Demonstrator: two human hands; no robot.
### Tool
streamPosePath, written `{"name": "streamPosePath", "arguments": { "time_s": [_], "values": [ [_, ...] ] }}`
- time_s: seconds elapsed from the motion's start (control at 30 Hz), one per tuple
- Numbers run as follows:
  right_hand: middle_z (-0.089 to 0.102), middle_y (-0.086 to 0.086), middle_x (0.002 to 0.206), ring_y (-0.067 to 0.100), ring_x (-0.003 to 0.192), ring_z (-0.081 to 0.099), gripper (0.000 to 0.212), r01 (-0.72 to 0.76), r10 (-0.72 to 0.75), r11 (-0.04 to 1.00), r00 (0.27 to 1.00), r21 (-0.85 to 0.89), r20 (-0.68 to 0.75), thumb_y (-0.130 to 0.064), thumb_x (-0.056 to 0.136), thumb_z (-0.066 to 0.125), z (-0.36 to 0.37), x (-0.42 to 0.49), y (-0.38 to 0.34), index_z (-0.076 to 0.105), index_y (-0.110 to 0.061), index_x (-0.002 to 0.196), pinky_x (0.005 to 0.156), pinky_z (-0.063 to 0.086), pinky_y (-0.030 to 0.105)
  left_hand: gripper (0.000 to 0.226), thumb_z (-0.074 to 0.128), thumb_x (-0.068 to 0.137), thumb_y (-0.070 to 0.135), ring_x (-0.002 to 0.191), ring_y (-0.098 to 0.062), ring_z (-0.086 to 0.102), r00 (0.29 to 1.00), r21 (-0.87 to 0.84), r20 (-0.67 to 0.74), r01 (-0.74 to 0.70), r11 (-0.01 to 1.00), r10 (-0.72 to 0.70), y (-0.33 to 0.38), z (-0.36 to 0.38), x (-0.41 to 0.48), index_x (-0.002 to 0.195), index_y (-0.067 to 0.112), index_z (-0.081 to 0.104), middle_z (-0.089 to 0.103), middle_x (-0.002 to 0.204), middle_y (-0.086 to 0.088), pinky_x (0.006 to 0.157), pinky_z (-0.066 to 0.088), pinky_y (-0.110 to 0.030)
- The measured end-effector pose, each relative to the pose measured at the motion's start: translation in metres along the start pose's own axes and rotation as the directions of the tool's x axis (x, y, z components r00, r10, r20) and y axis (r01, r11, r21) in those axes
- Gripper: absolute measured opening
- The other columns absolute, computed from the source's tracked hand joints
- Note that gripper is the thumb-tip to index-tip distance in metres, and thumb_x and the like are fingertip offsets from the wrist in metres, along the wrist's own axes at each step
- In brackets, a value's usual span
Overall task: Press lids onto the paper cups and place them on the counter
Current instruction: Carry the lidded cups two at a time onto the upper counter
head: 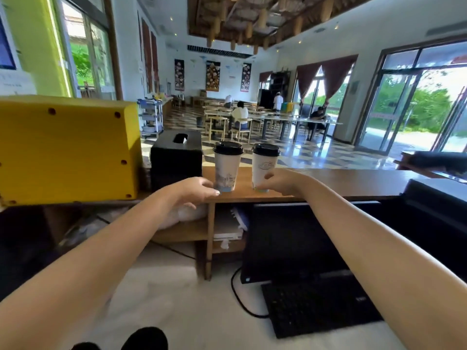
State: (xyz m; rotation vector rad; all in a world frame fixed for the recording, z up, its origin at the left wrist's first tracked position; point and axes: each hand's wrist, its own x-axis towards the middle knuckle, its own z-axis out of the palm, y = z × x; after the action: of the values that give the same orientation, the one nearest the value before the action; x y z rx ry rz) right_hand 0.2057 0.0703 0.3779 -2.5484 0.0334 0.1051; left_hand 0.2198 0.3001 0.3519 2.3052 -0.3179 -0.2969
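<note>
- Long brown wooden counter (328,183) – it runs across the middle of the frame.
- Large yellow boxy housing (65,147), at middle left.
- Black keyboard (318,306), lower right, below the counter.
- Black tissue box (177,162), just left of the cups.
- Left hand (194,192) – fingers loosely curled around nothing, thumb tip at the left cup's foot.
- Right hand (278,184) overlaps the right cup's lower side; grip cannot be told.
- Two white printed paper cups – left cup (227,170), right cup (264,166) – upright at the counter's near edge, centre frame, near each other but apart.
- Black plastic lids (228,148) (266,149) sit on both.
</note>
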Motion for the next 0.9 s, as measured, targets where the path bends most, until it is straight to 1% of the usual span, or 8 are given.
{"name": "streamPosePath", "arguments": {
  "time_s": [0.1, 0.17, 0.27, 0.4, 0.53, 0.63, 0.73, 0.9],
  "values": [
    [0.046, 0.007, 0.138, 0.022, 0.120, 0.047, 0.059, -0.064, 0.067, 0.997, 0.993, -0.035, 0.094, -0.039, 0.088, 0.061, 0.014, -0.027, -0.024, 0.043, -0.010, 0.137, 0.099, 0.043, 0.037, 0.046, 0.053, 0.093, 0.033, 0.107, -0.019, 0.059, 0.996, 0.080, 0.084, -0.017, 0.997, 0.011, -0.025, -0.013, -0.029, 0.135, 0.017, 0.045, 0.059, 0.120, -0.006, 0.093, 0.051, -0.038],
    [0.041, 0.008, 0.144, 0.025, 0.127, 0.044, 0.064, -0.121, 0.123, 0.992, 0.973, -0.023, 0.197, -0.039, 0.089, 0.060, 0.034, -0.050, -0.042, 0.037, -0.010, 0.141, 0.105, 0.041, 0.041, 0.046, 0.053, 0.092, 0.038, 0.109, -0.017, 0.059, 0.987, 0.177, 0.158, -0.030, 0.984, 0.001, -0.048, -0.021, -0.054, 0.134, 0.020, 0.048, 0.059, 0.124, -0.001, 0.097, 0.049, -0.037],
    [0.041, 0.009, 0.145, 0.026, 0.129, 0.043, 0.065, -0.122, 0.169, 0.975, 0.948, -0.185, 0.269, -0.045, 0.091, 0.055, 0.075, -0.079, -0.063, 0.040, -0.007, 0.141, 0.107, 0.038, 0.042, 0.050, 0.051, 0.091, 0.044, 0.115, -0.012, 0.054, 0.970, 0.329, 0.245, -0.076, 0.941, -0.007, -0.088, -0.031, -0.096, 0.136, 0.022, 0.046, 0.052, 0.135, 0.004, 0.095, 0.046, -0.027],
    [0.035, 0.007, 0.151, 0.026, 0.134, 0.037, 0.074, -0.061, 0.095, 0.960, 0.989, -0.272, 0.111, -0.049, 0.088, 0.056, 0.134, -0.103, -0.060, 0.030, -0.012, 0.146, 0.105, 0.032, 0.033, 0.065, 0.045, 0.092, 0.050, 0.136, -0.012, 0.034, 0.967, 0.472, 0.256, -0.121, 0.873, -0.004, -0.149, -0.043, -0.139, 0.147, 0.025, 0.025, 0.032, 0.152, 0.006, 0.104, 0.027, -0.022],
    [0.012, 0.006, 0.159, 0.033, 0.145, 0.008, 0.088, -0.090, 0.102, 0.979, 0.993, -0.185, 0.053, -0.055, 0.085, 0.056, 0.221, -0.128, -0.038, 0.007, -0.021, 0.151, 0.116, 0.018, 0.050, 0.085, 0.050, 0.086, 0.055, 0.145, -0.014, 0.011, 0.988, 0.354, 0.147, -0.007, 0.935, -0.048, -0.242, -0.040, -0.190, 0.150, 0.029, 0.002, 0.009, 0.158, 0.006, 0.113, 0.016, -0.027],
    [-0.005, 0.004, 0.161, 0.026, 0.147, -0.006, 0.098, -0.100, 0.114, 0.981, 0.990, -0.164, 0.079, -0.055, 0.083, 0.058, 0.284, -0.149, -0.016, -0.004, -0.022, 0.151, 0.118, 0.008, 0.050, 0.095, 0.056, 0.081, 0.056, 0.146, -0.014, 0.005, 0.984, 0.259, 0.098, 0.117, 0.959, -0.147, -0.302, -0.018, -0.226, 0.149, 0.030, -0.005, 0.003, 0.159, 0.005, 0.115, 0.013, -0.028],
    [-0.013, 0.003, 0.160, 0.023, 0.147, -0.010, 0.103, -0.103, 0.118, 0.989, 0.983, -0.104, 0.141, -0.053, 0.081, 0.063, 0.337, -0.167, 0.003, -0.007, -0.024, 0.151, 0.119, 0.004, 0.048, 0.119, 0.056, 0.057, 0.079, 0.146, -0.012, -0.001, 0.960, 0.153, 0.142, 0.219, 0.963, -0.241, -0.346, 0.011, -0.247, 0.147, 0.036, -0.010, -0.006, 0.160, 0.006, 0.118, 0.011, -0.032],
    [-0.014, 0.000, 0.160, 0.019, 0.147, -0.015, 0.107, -0.083, 0.086, 0.996, 0.984, -0.027, 0.154, -0.056, 0.078, 0.064, 0.404, -0.187, 0.023, -0.007, -0.024, 0.151, 0.119, -0.003, 0.044, 0.110, 0.065, 0.077, 0.054, 0.146, -0.014, -0.012, 0.959, 0.196, 0.129, 0.223, 0.955, -0.251, -0.391, 0.063, -0.251, 0.148, 0.026, -0.013, -0.011, 0.159, 0.003, 0.118, 0.004, -0.033]
  ]
}}
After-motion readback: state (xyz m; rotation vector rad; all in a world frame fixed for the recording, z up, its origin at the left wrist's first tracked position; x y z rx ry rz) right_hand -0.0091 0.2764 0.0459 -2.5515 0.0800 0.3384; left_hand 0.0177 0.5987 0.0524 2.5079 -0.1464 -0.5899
